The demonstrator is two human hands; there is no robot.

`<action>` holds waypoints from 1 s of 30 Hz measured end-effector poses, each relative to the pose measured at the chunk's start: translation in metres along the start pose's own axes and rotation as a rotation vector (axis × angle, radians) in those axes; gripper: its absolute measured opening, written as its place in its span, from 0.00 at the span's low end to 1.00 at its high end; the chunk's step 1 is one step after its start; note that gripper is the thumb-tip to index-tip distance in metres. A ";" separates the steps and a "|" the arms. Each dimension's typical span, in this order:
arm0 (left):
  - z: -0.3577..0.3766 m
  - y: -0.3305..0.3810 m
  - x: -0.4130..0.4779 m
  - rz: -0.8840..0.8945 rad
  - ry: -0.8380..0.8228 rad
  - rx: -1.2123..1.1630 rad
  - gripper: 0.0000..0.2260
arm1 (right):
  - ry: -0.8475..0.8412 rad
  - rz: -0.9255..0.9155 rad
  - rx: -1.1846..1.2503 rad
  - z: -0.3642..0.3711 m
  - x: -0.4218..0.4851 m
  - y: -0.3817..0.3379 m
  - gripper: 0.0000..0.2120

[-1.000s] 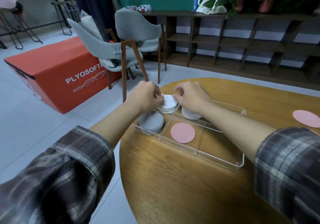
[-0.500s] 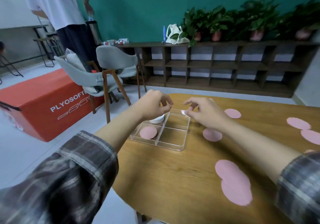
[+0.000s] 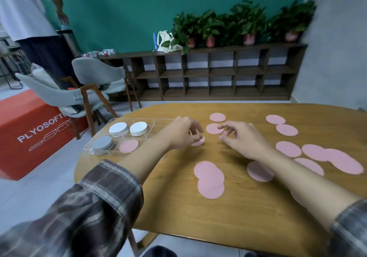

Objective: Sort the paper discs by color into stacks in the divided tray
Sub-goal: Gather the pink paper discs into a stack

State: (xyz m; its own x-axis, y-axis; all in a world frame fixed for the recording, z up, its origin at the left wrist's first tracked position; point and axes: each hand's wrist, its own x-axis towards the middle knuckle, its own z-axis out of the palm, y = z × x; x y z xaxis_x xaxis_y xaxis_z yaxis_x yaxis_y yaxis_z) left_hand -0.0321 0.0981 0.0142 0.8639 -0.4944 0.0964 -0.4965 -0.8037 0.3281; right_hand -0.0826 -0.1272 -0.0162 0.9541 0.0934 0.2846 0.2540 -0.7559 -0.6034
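Observation:
A clear divided tray (image 3: 103,154) sits at the table's left end. It holds two white stacks (image 3: 118,127) (image 3: 138,128), a grey stack (image 3: 102,143) and one pink disc (image 3: 128,146). My left hand (image 3: 181,133) is just right of the tray, its curled fingers pinching a pink disc (image 3: 200,142) that lies on the wood. My right hand (image 3: 241,138) hovers beside it with loosely curled fingers, holding nothing, its index tip at the edge of another pink disc (image 3: 213,129). Several more pink discs (image 3: 210,179) are scattered across the table.
The round wooden table's (image 3: 178,207) near edge runs below my forearms. Two grey chairs (image 3: 95,72) and an orange box (image 3: 29,129) stand to the left. A person (image 3: 29,18) stands behind them. A low shelf (image 3: 208,74) with potted plants lines the green wall.
Both hands have left the tray's white stacks and moved right onto the table among the pink discs. The view swung right, and the left hand's fingers now close on a pink disc.

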 end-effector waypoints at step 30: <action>0.091 -0.018 0.014 0.002 0.156 -0.671 0.17 | 0.188 -0.215 0.019 0.065 0.001 0.054 0.15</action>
State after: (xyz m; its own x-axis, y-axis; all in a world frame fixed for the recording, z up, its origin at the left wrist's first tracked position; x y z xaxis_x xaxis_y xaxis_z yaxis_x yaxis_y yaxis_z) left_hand -0.0187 0.0759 -0.0762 0.8902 -0.4015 0.2154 -0.3818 -0.3993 0.8336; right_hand -0.0578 -0.1256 -0.0974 0.8321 0.1273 0.5398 0.4522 -0.7191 -0.5276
